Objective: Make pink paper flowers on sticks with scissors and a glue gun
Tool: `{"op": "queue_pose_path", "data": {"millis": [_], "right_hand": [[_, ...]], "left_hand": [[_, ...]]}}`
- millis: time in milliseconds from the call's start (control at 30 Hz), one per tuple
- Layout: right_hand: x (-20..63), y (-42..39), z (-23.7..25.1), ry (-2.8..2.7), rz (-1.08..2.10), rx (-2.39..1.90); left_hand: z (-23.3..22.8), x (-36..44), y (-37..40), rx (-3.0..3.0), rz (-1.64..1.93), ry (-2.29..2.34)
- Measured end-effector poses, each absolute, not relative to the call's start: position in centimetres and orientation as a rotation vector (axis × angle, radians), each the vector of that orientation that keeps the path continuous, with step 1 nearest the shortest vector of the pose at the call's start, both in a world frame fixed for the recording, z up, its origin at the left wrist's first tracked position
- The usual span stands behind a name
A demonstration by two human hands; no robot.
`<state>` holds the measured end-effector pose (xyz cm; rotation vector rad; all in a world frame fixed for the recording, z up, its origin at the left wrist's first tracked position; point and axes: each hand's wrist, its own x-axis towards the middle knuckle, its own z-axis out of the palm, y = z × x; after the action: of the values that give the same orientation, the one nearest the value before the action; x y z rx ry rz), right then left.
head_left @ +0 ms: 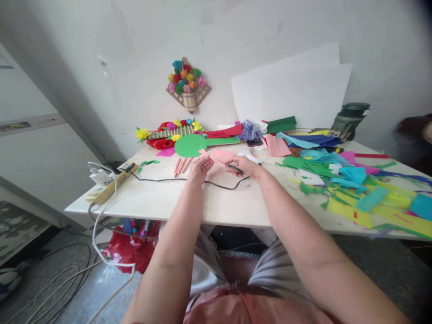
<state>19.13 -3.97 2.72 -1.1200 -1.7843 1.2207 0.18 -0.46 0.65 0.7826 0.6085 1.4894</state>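
Both hands meet over the middle of the white table (222, 204). The left hand (199, 170) has its fingers closed on the left edge of a pink paper piece (219, 156), holding it just above the tabletop. The right hand (245, 166) is curled around a dark-handled tool (234, 169) whose tip touches the same pink piece; a black cord (175, 180) runs from it leftward to one power strip (111, 185) at the table's left edge. Just left of the left hand lie about three rolled pink paper sticks (182, 165), side by side. Beyond the hands sits one green paper disc (191, 145), with one flower-decorated craft (172, 130) farther back by the wall. To the right, a spread of coloured paper scraps (354, 189) covers the table. Two white sheets (293, 94) lean against the wall, and one paper flower bouquet (187, 83) hangs on it.
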Motion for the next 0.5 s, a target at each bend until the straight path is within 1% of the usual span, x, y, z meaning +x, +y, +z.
{"op": "queue_pose_path", "data": {"millis": [500], "right_hand": [[19.17, -3.8, 2.5, -1.772, 1.222, -1.084]], "left_hand": [[0.59, 0.12, -0.57, 0.803, 1.478, 0.603]]}}
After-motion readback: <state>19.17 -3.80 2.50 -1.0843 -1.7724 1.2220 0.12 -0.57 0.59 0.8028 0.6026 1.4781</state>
